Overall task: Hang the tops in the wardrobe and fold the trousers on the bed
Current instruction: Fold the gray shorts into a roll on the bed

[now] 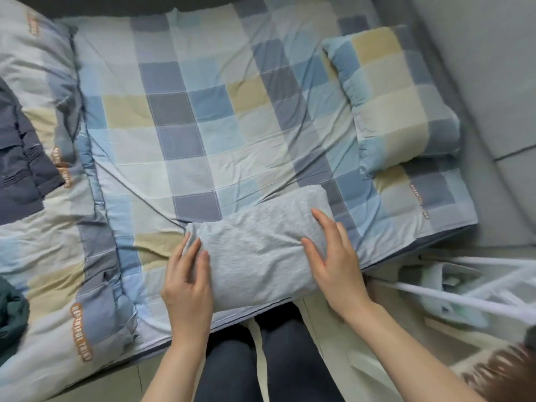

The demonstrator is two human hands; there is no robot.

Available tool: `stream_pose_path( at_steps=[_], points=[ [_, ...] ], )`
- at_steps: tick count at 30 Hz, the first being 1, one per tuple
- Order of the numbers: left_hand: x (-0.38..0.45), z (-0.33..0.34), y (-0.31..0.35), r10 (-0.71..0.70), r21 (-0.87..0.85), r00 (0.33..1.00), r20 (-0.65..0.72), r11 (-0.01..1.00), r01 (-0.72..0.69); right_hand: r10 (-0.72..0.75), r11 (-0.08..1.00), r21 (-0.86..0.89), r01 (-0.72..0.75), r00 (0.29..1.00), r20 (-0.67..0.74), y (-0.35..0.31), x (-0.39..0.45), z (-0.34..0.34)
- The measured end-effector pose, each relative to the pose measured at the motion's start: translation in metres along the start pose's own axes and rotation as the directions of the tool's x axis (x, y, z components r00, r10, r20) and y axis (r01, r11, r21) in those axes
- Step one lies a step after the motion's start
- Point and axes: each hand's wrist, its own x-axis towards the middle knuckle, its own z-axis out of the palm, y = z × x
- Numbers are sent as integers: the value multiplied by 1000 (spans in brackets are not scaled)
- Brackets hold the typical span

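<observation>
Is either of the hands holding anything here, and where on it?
Nothing is gripped. Left hand and right hand rest flat on opposite ends of the folded grey garment.

Both hands, left [188, 281] and right [336, 258], lie flat, palms down, fingers straight.

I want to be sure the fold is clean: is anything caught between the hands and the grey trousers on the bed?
Nothing visible. The left hand and right hand lie straight on the folded grey trousers, one at each end, on the checked sheet.
</observation>
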Motion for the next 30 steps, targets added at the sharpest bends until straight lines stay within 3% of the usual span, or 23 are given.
stream_pose_path(
  at_steps=[5,13,21,28,30],
  points=[
    [7,-26,30,105,15,972,211,994,-110,109,993,58,-99,972,-209,-23,-48,-11],
    [-22,-38,80,246,-36,837,489,964,-262,337,940,209,-269,823,-457,-42,-145,-35],
    [-119,-4,119,377,-154,545,749,899,-410,516,845,306,-439,516,-684,-35,-285,-73],
    [-251,4,117,428,-279,272,862,848,-451,587,730,399,-554,212,-781,-24,-439,-70],
    [-290,-1,111,430,-295,215,877,834,-465,590,698,404,-591,155,-792,-21,-479,-66]
  ],
)
